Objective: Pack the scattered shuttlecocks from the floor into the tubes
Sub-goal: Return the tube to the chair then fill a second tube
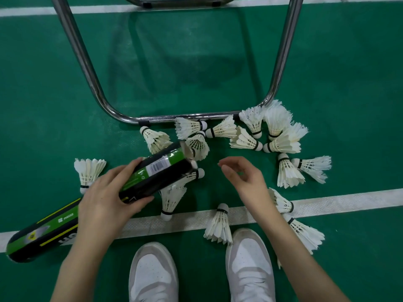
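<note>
On the green court floor (54, 105), just in front of two white shoes (152, 273), a black and green shuttlecock tube (161, 171) is held by the left hand (104, 203). The fingers (122, 171) are curled over the top of the tube and the thumb is pressed against its lower side, so the tube is gripped around its middle. The tube is lifted and tilted. Its long side runs from lower left to upper right, and its open mouth is pointed up and to the right, toward the pile of shuttlecocks. Something white is seen at the mouth, but what it is cannot be told.

The right hand (244, 177) is held just above the floor, near the mouth of the tube. Its fingers are bent loosely and a little apart, and nothing is held in them.

A second tube (41, 234) is laid flat on the floor at the left, partly under the left wrist, with its closed end pointed to the lower left.

About sixteen white feather shuttlecocks (281, 144) are scattered on the floor, pointed many ways. Most are gathered by the shiny metal chair frame (87, 68). Some are lain on the white court line (349, 199).
</note>
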The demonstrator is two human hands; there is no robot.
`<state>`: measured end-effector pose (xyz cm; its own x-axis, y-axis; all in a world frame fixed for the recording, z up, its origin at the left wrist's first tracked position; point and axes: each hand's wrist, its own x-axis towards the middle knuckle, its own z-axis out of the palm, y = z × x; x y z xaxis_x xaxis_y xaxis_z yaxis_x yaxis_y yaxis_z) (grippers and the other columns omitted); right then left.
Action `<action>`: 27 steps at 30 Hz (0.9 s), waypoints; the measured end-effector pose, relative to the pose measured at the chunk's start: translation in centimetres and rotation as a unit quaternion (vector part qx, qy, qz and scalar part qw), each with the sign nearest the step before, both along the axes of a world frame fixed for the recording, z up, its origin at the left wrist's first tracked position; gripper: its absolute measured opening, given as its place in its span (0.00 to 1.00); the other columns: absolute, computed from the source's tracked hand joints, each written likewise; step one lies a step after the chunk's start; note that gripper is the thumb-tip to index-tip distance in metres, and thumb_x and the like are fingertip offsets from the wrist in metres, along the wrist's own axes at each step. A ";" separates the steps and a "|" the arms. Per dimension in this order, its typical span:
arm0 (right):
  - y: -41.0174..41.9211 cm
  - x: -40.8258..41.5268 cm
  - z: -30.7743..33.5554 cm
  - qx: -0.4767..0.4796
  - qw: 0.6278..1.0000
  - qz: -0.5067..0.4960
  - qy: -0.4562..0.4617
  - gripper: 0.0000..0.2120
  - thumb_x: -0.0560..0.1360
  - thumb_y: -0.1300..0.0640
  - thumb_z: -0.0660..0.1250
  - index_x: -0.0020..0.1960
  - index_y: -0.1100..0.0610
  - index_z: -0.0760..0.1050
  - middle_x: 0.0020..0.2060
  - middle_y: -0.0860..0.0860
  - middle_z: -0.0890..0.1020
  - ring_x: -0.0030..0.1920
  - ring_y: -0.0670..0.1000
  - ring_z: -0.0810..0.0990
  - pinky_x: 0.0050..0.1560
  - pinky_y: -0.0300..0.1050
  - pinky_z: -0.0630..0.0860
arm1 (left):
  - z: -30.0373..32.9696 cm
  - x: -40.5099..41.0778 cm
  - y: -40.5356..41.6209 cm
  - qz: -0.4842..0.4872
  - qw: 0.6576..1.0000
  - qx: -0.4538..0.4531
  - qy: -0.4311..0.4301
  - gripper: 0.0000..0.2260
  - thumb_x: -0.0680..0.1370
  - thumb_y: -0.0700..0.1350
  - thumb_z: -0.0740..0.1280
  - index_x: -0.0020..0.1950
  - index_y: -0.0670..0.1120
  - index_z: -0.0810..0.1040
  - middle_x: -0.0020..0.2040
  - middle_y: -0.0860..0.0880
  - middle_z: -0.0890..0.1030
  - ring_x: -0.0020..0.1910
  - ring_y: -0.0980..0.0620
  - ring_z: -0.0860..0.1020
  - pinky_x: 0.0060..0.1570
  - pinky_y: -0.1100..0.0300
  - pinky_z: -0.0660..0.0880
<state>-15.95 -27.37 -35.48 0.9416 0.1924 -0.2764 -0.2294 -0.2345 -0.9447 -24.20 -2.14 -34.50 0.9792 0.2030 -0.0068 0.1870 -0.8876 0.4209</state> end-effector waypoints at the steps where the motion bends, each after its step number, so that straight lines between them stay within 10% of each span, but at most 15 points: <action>1: 0.0 0.0 -0.7 -0.019 1.000 0.008 0.004 0.04 0.76 0.59 0.65 0.50 0.52 0.77 0.48 0.47 0.82 0.47 0.39 0.78 0.48 0.28 0.72 | -0.1 -0.1 0.3 0.009 1.000 0.000 0.003 0.36 0.62 0.52 0.78 0.69 0.58 0.69 0.56 0.50 0.78 0.51 0.47 0.75 0.41 0.51 0.75; 16: 3.6 2.9 -3.4 -0.084 0.992 0.088 -0.011 0.17 0.78 0.56 0.62 0.67 0.54 0.70 0.70 0.49 0.64 0.68 0.42 0.62 0.49 0.15 0.60 | -1.0 -0.9 1.6 0.001 1.000 0.007 0.009 0.38 0.62 0.52 0.78 0.70 0.56 0.68 0.56 0.49 0.78 0.51 0.46 0.75 0.43 0.47 0.76; 20: 3.6 3.0 -3.6 -0.089 0.990 0.114 -0.008 0.20 0.79 0.55 0.61 0.70 0.52 0.65 0.72 0.47 0.62 0.72 0.44 0.59 0.67 0.35 0.61 | -0.9 -0.9 1.5 -0.001 1.000 0.009 0.009 0.37 0.62 0.52 0.77 0.70 0.56 0.68 0.56 0.49 0.78 0.51 0.45 0.75 0.42 0.47 0.76; 27: 2.7 2.7 -3.3 -0.081 0.993 0.084 -0.009 0.22 0.79 0.58 0.60 0.72 0.53 0.62 0.72 0.46 0.62 0.66 0.37 0.60 0.48 0.15 0.62 | -0.6 -0.9 1.2 -0.003 1.000 0.002 0.008 0.37 0.62 0.52 0.77 0.69 0.55 0.69 0.56 0.49 0.78 0.50 0.45 0.75 0.42 0.47 0.76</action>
